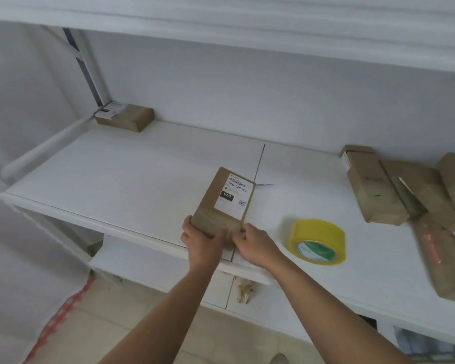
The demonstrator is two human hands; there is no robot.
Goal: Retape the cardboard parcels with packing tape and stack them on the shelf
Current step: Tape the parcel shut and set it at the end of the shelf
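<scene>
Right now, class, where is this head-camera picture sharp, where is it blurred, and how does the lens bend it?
Head view: sharpest on the held parcel and its label; parcels at the right edge smear with blur; the shelf edges bow from wide-angle distortion; lighting soft, shadows faint.

One head-worn wide-angle view looks forward and down. It sits close above the white shelf, facing the back wall.
</scene>
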